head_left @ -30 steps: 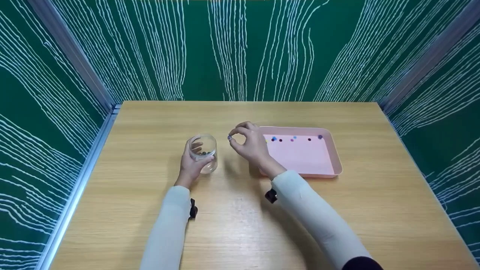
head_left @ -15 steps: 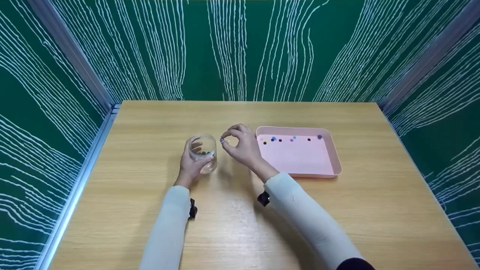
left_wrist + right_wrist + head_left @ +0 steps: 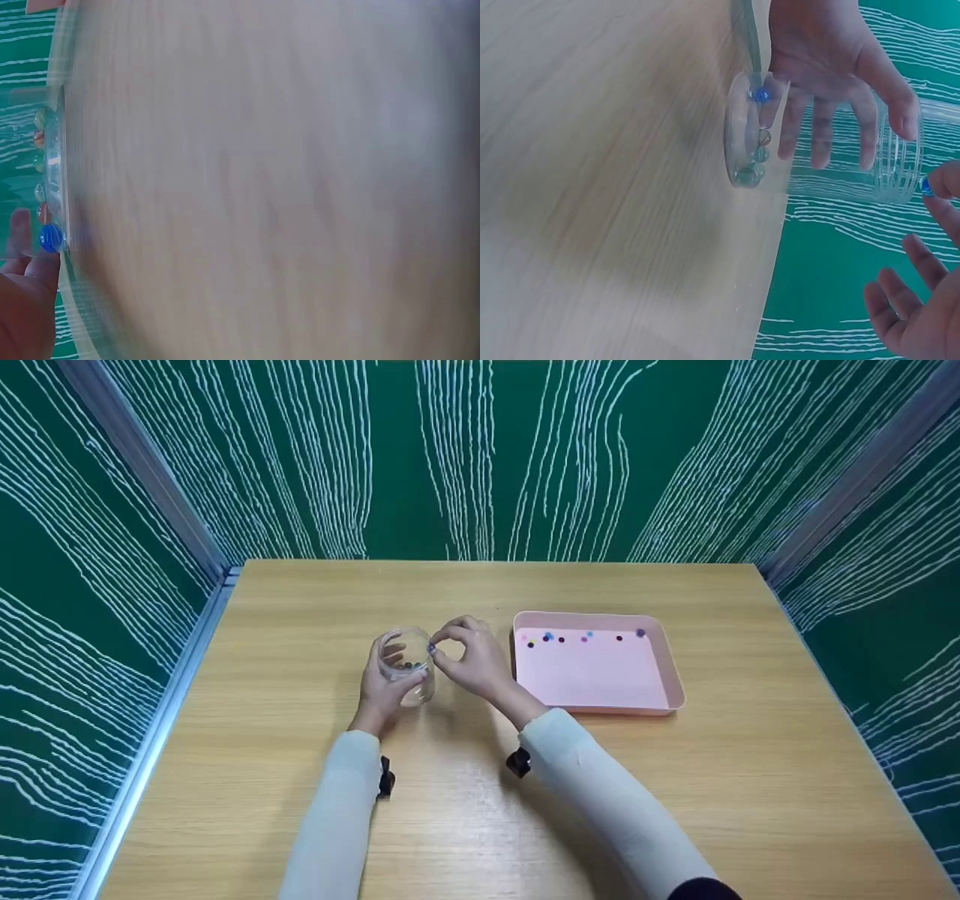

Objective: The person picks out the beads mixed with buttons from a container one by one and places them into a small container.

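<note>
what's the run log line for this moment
left hand: grips clear jar | right hand: pinches blue bead at jar rim | pink tray: holds loose beads

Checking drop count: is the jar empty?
Not empty: a few beads lie on the bottom of the jar, seen through the glass.

left wrist view mostly blur, perhaps the table [image 3: 262, 180].
</note>
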A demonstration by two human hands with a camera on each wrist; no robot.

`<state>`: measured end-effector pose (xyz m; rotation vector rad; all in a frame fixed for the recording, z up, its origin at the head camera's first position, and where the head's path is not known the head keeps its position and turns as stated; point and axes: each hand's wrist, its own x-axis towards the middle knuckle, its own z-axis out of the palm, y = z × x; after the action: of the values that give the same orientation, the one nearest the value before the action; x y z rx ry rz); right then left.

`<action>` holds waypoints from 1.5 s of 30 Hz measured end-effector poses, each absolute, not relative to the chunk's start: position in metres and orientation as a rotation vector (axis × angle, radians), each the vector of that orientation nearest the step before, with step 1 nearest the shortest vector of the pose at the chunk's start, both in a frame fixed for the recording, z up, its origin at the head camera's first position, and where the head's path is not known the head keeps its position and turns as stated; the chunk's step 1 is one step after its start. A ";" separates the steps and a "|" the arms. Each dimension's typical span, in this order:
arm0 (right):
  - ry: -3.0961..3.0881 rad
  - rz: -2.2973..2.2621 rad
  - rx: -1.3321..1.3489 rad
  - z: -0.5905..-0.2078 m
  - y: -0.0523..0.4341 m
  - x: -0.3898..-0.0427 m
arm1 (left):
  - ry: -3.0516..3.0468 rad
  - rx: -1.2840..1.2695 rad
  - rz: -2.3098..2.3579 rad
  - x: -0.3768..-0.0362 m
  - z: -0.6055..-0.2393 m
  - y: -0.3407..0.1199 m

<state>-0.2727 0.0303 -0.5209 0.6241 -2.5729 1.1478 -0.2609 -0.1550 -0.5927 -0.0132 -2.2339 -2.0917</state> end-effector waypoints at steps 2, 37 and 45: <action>-2.592 1.151 0.612 -0.521 0.029 -0.272 | -2.233 -0.014 -2.116 -0.260 -0.589 -0.155; -2.617 1.153 0.655 -0.525 0.023 -0.273 | -2.189 -0.032 -2.067 -0.262 -0.596 -0.154; -2.622 1.149 0.631 -0.526 0.021 -0.273 | -2.195 -0.024 -2.049 -0.261 -0.595 -0.152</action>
<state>-0.2726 0.0213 -0.5256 0.6313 -2.6218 1.1486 -0.2605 -0.1518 -0.5946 -0.0239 -2.1951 -2.0488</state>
